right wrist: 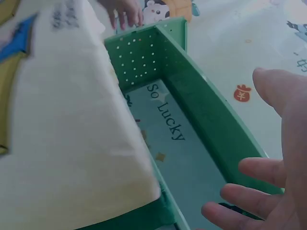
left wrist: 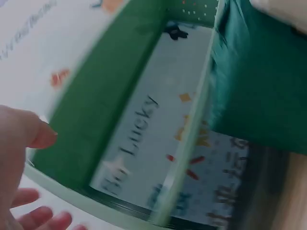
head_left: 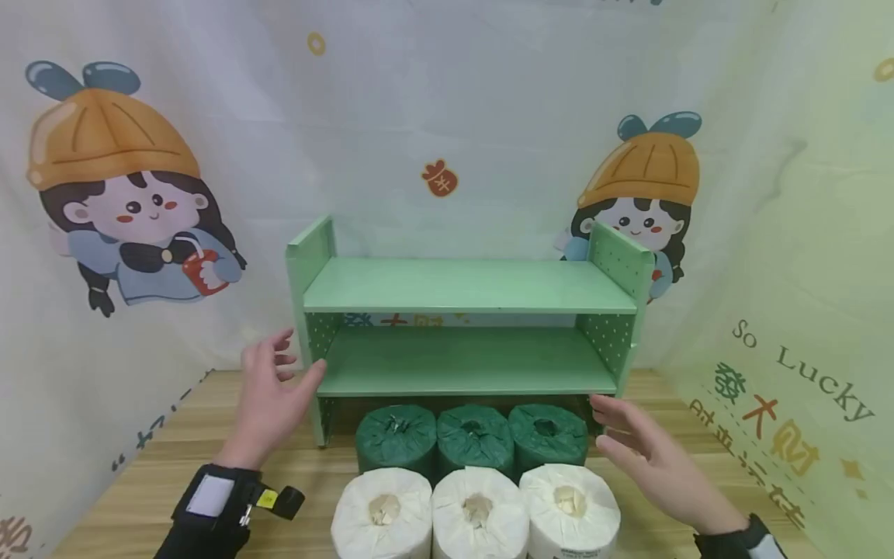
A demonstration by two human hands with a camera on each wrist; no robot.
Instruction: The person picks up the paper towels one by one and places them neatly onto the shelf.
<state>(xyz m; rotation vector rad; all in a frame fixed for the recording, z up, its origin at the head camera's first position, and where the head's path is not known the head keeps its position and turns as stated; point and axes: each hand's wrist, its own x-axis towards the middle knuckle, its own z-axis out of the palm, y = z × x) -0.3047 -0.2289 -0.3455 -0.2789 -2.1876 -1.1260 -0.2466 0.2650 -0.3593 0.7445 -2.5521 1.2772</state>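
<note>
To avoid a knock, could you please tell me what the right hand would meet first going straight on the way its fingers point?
The right hand would probably meet the green shelf first, near its lower right end, though the depth between them is unclear.

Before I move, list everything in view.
table: 1, wood-brown, low in head view
shelf: 1, green, on the table
green rolls: 3, green, at the shelf's foot
white rolls: 3, white, before the green rolls
cloth: count unclear, pale, behind the table
cartoon figures: 2, orange and blue, on the cloth
pouch print: 1, red, above the shelf
ring prints: 2, yellow, high up
lettering: several, mixed colours, on the cloth
wrist straps: 2, black, on wrists
left hand: 1, bare, by the shelf's left
right hand: 1, bare, by the shelf's right
</note>
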